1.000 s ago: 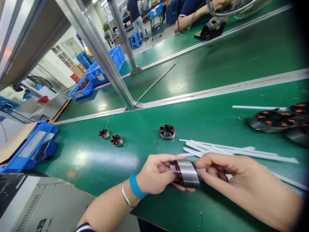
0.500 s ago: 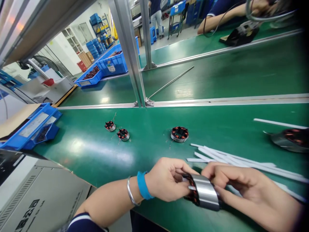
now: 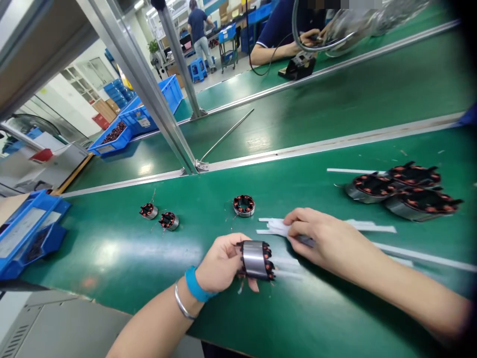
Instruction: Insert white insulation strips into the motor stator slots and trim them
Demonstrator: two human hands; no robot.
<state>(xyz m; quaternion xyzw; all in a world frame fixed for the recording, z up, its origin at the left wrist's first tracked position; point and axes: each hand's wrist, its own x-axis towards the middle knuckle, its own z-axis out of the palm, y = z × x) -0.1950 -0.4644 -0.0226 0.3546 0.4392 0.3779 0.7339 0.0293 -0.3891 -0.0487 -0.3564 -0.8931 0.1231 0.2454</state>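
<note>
My left hand [image 3: 220, 263], with a blue band and a silver bangle at the wrist, grips a metal stator ring [image 3: 255, 259] with black and copper ends. Pale strips [image 3: 285, 267] stick out of the ring's right end, blurred. My right hand [image 3: 311, 233] is on the pile of white strips [image 3: 274, 226], its fingers closed on some of them. Beyond my hands, a smaller stator [image 3: 244, 205] lies on the green table [image 3: 208, 199]. Two more small stators [image 3: 149, 211] [image 3: 169, 220] lie to the left.
Three larger stators [image 3: 421, 204] stand together at the right. Blue bins [image 3: 30, 233] sit at the left edge. A metal post [image 3: 141, 84] rises behind a metal rail [image 3: 298, 147]. Across it, a person's forearm [image 3: 274, 52] rests near a black fixture [image 3: 298, 65].
My right hand has left the stator and moved up onto the white strips. My left hand keeps the stator, now further left in view. The view has turned right, showing more large stators.
</note>
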